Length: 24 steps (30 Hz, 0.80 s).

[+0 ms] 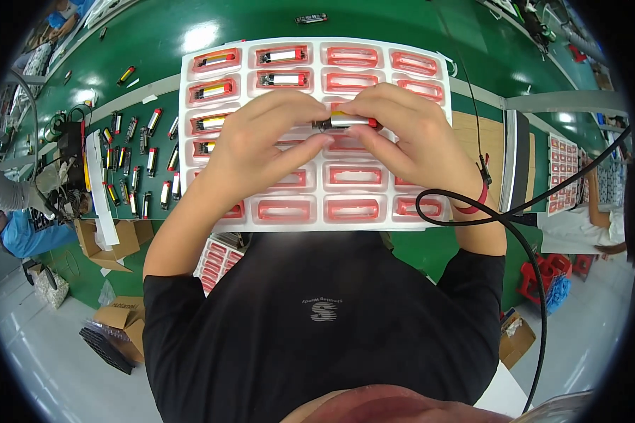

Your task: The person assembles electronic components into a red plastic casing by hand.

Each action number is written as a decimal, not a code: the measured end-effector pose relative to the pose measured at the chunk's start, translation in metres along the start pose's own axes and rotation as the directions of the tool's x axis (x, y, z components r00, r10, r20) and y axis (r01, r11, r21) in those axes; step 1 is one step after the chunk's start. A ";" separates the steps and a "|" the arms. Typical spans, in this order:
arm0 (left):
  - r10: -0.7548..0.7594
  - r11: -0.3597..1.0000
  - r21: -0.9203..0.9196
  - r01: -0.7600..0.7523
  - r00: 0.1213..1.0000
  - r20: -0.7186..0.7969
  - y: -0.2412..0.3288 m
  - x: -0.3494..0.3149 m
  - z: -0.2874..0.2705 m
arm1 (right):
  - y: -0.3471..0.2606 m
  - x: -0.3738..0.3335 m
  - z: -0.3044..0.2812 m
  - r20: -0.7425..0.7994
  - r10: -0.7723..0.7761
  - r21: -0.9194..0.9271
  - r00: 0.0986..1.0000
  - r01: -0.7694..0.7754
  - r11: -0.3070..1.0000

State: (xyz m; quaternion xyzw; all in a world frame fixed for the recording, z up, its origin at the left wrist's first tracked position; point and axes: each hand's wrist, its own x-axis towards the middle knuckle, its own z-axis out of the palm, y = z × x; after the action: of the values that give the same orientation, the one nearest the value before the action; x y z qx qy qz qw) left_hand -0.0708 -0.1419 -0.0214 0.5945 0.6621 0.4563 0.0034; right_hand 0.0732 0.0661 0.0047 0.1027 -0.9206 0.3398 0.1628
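Observation:
My right hand (413, 130) pinches a small cylindrical battery (351, 122), silver and yellow with a red right end and a dark left end. It is held level above the middle of a white moulded tray (319, 204) with pink-red oblong pockets. Close to the battery's dark end is my left hand (264, 134); its thumb and fingers are apart, and whether a fingertip touches the battery is hard to see. Similar batteries, such as one silver battery (281, 56), lie in pockets of the tray's left columns. My hands cover part of the middle rows.
Several loose batteries (152, 161) lie left of the tray on the green table (247, 25). A lone battery (311, 18) lies beyond it. A black cable (536, 282) loops past my right wrist. Cardboard boxes (123, 240) stand lower left; co-workers sit at both sides.

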 end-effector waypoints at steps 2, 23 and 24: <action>-0.017 1.000 -0.013 0.017 1.000 0.008 0.002 -0.004 -0.002 | 0.001 -0.001 0.003 0.027 -0.022 0.076 0.999 0.020 0.997; -0.110 0.988 -0.112 0.103 0.992 -0.065 0.008 0.000 0.004 | -0.007 -0.012 0.013 -0.065 0.013 0.101 0.998 -0.007 0.995; -0.111 0.988 -0.111 0.103 0.992 -0.064 0.008 -0.001 0.004 | -0.008 -0.012 0.013 -0.073 -0.016 0.085 0.997 0.022 0.996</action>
State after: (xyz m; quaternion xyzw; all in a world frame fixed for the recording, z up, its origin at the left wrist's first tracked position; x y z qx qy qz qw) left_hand -0.0622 -0.1415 -0.0189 0.5405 0.6673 0.5110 0.0367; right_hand 0.0839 0.0524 -0.0048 0.1061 -0.8977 0.3809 0.1945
